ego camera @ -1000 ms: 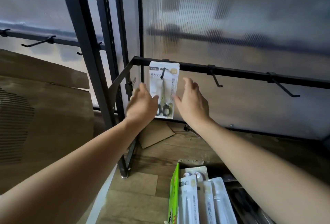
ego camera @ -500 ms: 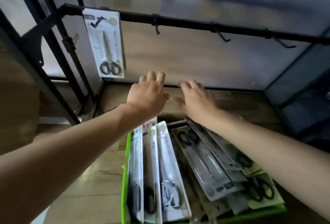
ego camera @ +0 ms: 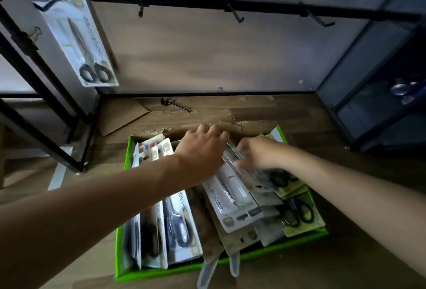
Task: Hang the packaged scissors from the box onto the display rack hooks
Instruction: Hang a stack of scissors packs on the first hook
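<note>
— Where's the pack being picked?

— In the green box (ego camera: 161, 270) on the floor, at the near side. The white pack (ego camera: 232, 201) leans on the heap just right of the middle, with its far end raised.

— And the grip?

— The left hand (ego camera: 200, 152) curls its fingers over the pack's far end and holds it. The right hand (ego camera: 258, 152) touches the pack's right edge; blur hides whether that grip is closed.

— Anything on the rack?

— One hung pack (ego camera: 76, 35) at the far left of the bar (ego camera: 184, 1). Three hooks (ego camera: 235, 13) stick out to its right.
</note>
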`<state>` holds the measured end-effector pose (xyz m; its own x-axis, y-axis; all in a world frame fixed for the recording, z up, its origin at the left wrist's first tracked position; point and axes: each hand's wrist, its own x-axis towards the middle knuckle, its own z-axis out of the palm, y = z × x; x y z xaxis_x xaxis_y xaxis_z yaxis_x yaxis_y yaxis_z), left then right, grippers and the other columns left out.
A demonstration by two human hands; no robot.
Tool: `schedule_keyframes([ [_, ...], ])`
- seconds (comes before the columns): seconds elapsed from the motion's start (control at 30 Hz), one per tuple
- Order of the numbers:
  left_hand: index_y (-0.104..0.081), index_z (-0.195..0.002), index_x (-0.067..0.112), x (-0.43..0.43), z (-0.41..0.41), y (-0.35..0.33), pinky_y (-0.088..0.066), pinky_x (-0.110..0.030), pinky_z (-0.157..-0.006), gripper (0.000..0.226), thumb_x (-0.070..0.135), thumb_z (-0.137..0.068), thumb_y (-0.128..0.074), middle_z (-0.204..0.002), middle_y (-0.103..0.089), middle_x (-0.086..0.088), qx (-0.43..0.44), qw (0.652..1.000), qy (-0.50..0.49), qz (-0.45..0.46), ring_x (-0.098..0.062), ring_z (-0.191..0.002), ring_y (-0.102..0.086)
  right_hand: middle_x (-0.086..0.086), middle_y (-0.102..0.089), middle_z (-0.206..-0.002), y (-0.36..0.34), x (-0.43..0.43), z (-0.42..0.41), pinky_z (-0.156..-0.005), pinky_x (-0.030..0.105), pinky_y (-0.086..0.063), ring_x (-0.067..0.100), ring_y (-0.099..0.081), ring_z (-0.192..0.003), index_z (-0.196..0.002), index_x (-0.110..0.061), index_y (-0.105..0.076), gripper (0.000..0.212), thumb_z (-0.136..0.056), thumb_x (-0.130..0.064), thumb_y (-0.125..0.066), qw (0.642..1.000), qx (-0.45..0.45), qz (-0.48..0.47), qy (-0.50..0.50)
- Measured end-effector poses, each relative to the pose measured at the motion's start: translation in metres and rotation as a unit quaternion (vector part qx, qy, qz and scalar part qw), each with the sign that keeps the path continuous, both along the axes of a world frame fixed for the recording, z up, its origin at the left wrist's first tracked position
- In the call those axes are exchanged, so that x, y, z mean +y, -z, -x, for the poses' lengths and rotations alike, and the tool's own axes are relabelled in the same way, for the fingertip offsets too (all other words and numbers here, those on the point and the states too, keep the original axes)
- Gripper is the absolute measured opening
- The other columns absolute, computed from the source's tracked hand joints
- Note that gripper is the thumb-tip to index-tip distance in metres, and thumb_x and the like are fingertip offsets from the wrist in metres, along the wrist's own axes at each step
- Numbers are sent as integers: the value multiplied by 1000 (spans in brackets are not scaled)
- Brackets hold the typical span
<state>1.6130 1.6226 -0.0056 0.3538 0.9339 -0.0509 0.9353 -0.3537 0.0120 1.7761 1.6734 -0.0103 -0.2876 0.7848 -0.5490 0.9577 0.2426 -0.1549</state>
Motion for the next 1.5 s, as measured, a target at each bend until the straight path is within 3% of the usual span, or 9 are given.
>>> schedule_keyframes([
  [0.2,-35,-140,22,0,-5,10,-43,-39,-100,56,45,-92,-55,-140,-39,-3,-2,999,11,32,-25,-130,-38,-2,-62,-104,0,3,-15,-73,31,-55,15,-63,-85,-125,-25,-52,49,-83,-37,-74,995,76,21,68],
  [0.37,-39,-139,22,3,-10,7,-42,-38,-100,55,44,-92,-56,-141,-39,0,-26,999,21,41,-23,-131,-36,-3,-62,-101,-22,5,-8,-51,23,-39,7,-53,-66,-119,-28,-58,35,-86,-19,-64,996,73,-60,8],
  [0.6,-40,-136,25,10,-9,-6,-37,-35,-104,66,51,-82,-66,-138,-43,1,-37,997,49,44,-20,-128,-36,-3,-53,-77,-55,21,11,-59,21,-34,14,-47,-64,-95,-7,-68,18,-86,-13,-54,985,140,-63,77],
  [0.77,-45,-133,26,15,16,-19,-43,-28,-93,73,49,-72,-78,-130,-51,5,-150,984,0,98,-15,-117,-48,9,-55,-61,-75,35,16,-38,17,-43,13,-56,-37,-72,-5,-55,18,-90,-1,-56,864,379,116,310],
  [0.9,-62,-85,31,22,48,-33,-39,-12,-57,10,32,-84,-71,-77,-64,11,-320,942,-97,17,-8,-71,-61,13,-64,-71,-75,44,31,-46,22,-53,16,-66,-52,-90,-2,-56,20,-102,-12,-43,769,505,170,352],
  [0.97,-62,-65,23,27,63,-38,-40,-19,-55,22,27,-86,-70,-58,-62,6,-381,912,-149,-39,-9,-59,-59,16,-68,-73,-74,47,45,-50,24,-55,21,-69,-59,-101,1,-57,25,-105,-15,-38,757,524,172,350],
  [1.13,-74,-90,22,44,96,-47,-59,-40,-74,8,22,-89,-66,-80,-75,0,-496,837,-224,-63,-21,-77,-71,28,-65,-97,-78,50,88,-61,33,-61,28,-69,-73,-119,8,-55,34,-105,-14,-33,771,535,132,320],
  [1.33,-70,-101,22,53,136,-56,-59,-44,-76,12,21,-94,-60,-90,-72,3,-497,823,-261,-82,-17,-81,-69,2,-65,-98,-84,53,127,-61,35,-61,18,-68,-76,-114,-19,-52,18,-100,-18,-42,903,373,-147,153],
  [1.5,-66,-110,18,55,177,-62,-53,-31,-71,18,20,-95,-59,-92,-68,8,-477,820,-295,-117,-11,-81,-64,-2,-61,-107,-79,59,174,-81,34,-53,11,-57,-94,-107,-15,-58,15,-95,-25,-56,859,427,-282,7],
])
